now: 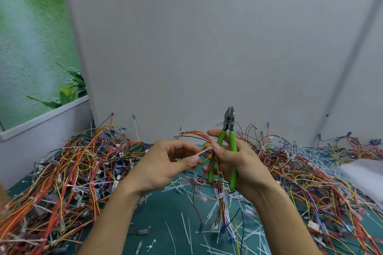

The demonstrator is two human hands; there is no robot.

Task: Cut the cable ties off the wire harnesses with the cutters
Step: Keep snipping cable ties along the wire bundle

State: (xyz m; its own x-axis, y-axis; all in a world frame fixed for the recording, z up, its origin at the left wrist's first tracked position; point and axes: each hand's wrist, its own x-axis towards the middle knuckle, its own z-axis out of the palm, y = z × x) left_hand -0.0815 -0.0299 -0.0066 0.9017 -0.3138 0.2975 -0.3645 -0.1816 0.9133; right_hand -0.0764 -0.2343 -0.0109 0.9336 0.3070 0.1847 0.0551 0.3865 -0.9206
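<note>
Far left: green landscape poster [31, 47] on the wall, above a white ledge.
Left side of table [165, 219]: deep tangled pile of harnesses [62, 172], red, orange and yellow wires with white ties, lying on the teal mat.
Left hand [163, 163]: raised over the table centre, grip narrow, thumb and fingertip pinching one end of a white cable tie [204, 151].
The cable tie runs up and right to the held harness [220, 203], which loops between the two hands and hangs down to the table.
Right hand [242, 163]: grip closed round the green handles of the cutters [229, 124]; the thumb presses where tie meets wires. Cutter head points up, blades together, above both hands and off the tie.
Below the hands: loose cut ties [209, 213] scattered on the mat.
Right side: second pile of wires [310, 182], then a white bag [364, 172] at the edge.
</note>
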